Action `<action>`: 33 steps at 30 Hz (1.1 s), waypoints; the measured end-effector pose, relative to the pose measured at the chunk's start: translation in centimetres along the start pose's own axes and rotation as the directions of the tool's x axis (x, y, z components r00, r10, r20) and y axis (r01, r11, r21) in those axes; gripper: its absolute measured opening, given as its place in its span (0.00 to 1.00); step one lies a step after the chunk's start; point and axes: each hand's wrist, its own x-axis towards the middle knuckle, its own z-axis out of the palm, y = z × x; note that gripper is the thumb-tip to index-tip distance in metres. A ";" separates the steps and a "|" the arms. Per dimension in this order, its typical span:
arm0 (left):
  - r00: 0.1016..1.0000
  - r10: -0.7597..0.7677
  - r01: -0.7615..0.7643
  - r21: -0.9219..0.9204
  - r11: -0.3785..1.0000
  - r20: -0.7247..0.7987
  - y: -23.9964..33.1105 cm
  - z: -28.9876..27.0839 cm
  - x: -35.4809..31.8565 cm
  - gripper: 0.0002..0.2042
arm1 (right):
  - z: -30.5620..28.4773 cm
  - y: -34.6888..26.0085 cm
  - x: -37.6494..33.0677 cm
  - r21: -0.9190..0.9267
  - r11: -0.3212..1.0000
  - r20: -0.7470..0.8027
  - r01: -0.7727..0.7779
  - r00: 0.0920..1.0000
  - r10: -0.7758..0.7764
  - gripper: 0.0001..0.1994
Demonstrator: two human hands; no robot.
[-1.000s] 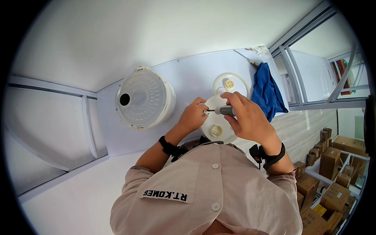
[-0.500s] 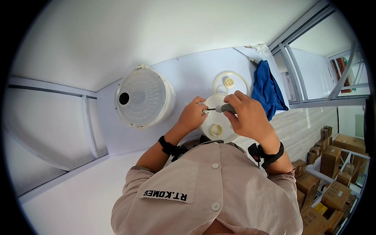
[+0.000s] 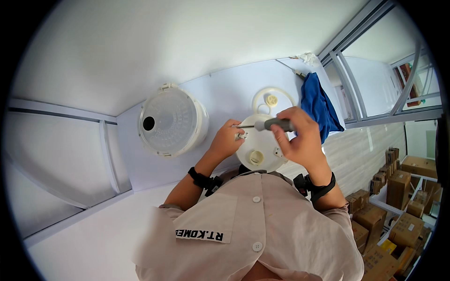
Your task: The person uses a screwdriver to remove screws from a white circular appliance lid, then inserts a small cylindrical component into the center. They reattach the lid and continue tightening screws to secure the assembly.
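My right hand (image 3: 302,143) grips the grey handle of a screwdriver (image 3: 277,124), its shaft pointing left toward my left hand (image 3: 227,141). The fingers of my left hand pinch a small shiny metal piece (image 3: 242,136) whose exact kind I cannot make out. The screwdriver's tip is close to my left fingertips; whether it touches anything I cannot tell. Below both hands lies a round white plastic lid (image 3: 259,143), with a cream round cap (image 3: 256,158) near its front edge. A small white piece with dark holes (image 3: 279,152) shows at its right side.
A white bucket (image 3: 202,126) with a translucent lid and a dark round hole stands on the left of the table. Behind the lid lie a cream ring (image 3: 255,97) and a cream knob (image 3: 271,100). A blue cloth (image 3: 318,105) lies on the right; cardboard boxes (image 3: 398,187) stand beyond.
My right hand has lifted the screwdriver slightly up and right, its tip shifting off the metal piece toward my left fingertips. The small white piece with holes has come into view.
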 end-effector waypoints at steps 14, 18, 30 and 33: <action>0.971 -0.008 0.014 0.024 1.000 -0.237 -2.9 -0.6 -2.2 0.14 | 3.8 18.3 -9.4 0.330 0.805 -0.374 -0.494 0.714 0.592 0.12; 0.971 0.001 0.009 0.044 0.999 -0.237 -2.3 -0.7 -2.2 0.15 | 5.9 20.8 -11.3 0.370 0.756 -0.343 -0.540 0.677 0.652 0.14; 0.964 -0.055 0.077 0.074 0.994 -0.260 -1.8 -0.6 -3.2 0.17 | 7.9 18.6 -9.6 -0.251 0.810 -0.211 -0.530 0.846 0.489 0.19; 0.957 -0.053 0.082 0.093 0.992 -0.284 -1.9 -0.5 -3.3 0.16 | 7.2 18.4 -8.6 -0.352 0.778 -0.116 -0.520 0.849 0.515 0.21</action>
